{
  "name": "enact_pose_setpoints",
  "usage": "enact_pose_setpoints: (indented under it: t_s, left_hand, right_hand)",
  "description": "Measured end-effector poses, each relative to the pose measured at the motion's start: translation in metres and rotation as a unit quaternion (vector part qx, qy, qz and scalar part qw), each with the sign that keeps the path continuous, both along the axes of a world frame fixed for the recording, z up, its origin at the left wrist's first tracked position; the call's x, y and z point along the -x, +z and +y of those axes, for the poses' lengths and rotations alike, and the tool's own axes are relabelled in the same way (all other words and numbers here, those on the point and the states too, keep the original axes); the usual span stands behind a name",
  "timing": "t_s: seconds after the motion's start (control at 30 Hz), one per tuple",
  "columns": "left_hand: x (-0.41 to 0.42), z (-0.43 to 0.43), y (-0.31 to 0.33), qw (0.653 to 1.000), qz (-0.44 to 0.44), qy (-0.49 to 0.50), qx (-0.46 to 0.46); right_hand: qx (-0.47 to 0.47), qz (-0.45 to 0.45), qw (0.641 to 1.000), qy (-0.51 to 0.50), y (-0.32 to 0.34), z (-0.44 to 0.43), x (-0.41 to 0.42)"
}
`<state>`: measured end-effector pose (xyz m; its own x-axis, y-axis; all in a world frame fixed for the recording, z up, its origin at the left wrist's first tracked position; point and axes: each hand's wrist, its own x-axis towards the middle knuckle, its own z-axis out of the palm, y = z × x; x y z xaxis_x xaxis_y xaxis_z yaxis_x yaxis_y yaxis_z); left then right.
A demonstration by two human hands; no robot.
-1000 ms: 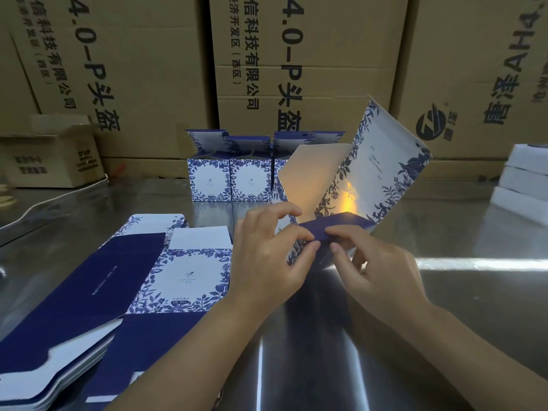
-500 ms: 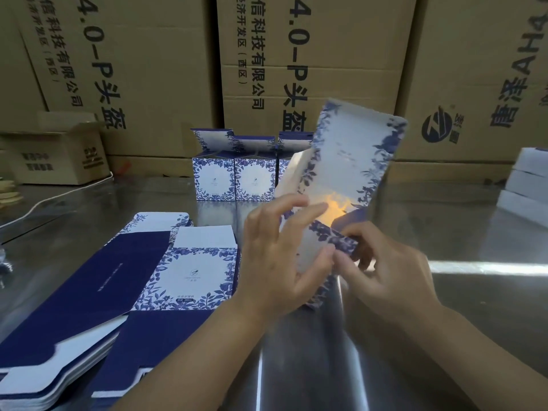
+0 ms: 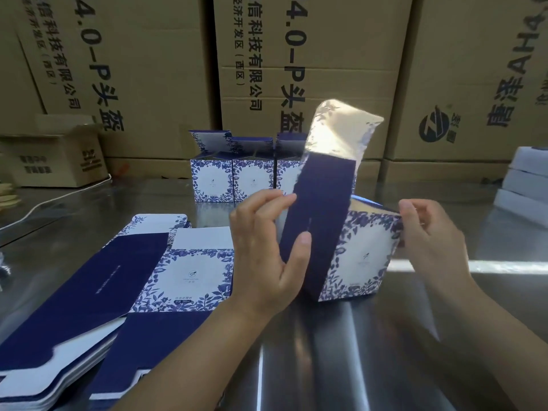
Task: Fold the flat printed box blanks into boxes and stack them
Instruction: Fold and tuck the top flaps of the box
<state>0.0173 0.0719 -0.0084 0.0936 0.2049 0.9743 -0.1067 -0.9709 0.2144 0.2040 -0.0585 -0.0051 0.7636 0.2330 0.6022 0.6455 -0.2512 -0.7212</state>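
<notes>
Half-folded box now stands upright on the steel table, navy side + floral front facing cam, lid flap up. 0.5 s ago it was tilted in the air w/ both hands at its lower flaps. L hand grips the navy panel's left edge, thumb on its face. R hand pinches the floral front's top right corner. Flat blanks lie just left, unmoved; finished boxes in a row behind.

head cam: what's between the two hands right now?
The half-folded box. The left hand grips its navy side panel, and the right hand pinches its upper right corner. This shows in the head view.
</notes>
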Motion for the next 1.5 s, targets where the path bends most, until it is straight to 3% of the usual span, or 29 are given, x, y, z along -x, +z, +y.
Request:
enact_pose_setpoints:
  t_s: [0.17,0.3,0.4,0.57,0.73,1.0,1.23,1.37,1.5]
  left_hand:
    - [-0.004,0.004,-0.002,0.985,0.061,-0.051,0.154]
    - [-0.011,0.011,-0.008,0.911,0.171,-0.119,0.356]
    - [-0.017,0.016,-0.014,0.877,0.234,-0.100,0.407]
    - [-0.018,0.015,-0.016,0.872,0.280,-0.077,0.395]
    - [-0.014,0.019,-0.016,0.870,0.327,-0.048,0.366]
    - [-0.015,0.014,-0.030,0.886,0.406,-0.054,0.215]
    - [-0.011,0.017,-0.025,0.899,0.340,-0.037,0.275]
    - [-0.008,0.008,-0.021,0.906,0.358,-0.027,0.224]
    - [-0.007,0.003,-0.016,0.950,0.261,-0.045,0.168]
  right_hand:
    - [-0.022,0.071,0.997,-0.001,-0.003,-0.002,-0.016]
    - [-0.010,0.063,0.998,0.004,-0.006,0.000,-0.017]
    - [0.015,0.051,0.999,0.014,-0.005,0.002,-0.014]
    - [0.022,0.062,0.997,0.051,-0.004,0.003,-0.007]
    - [-0.040,0.089,0.992,0.080,-0.002,0.002,-0.007]
    - [-0.055,0.095,0.991,0.073,-0.004,0.005,-0.008]
    - [-0.041,0.144,0.976,0.158,-0.005,0.008,-0.010]
    - [0.015,0.173,0.964,0.199,-0.011,0.015,-0.009]
    - [0.086,0.140,0.971,0.175,-0.017,0.015,0.007]
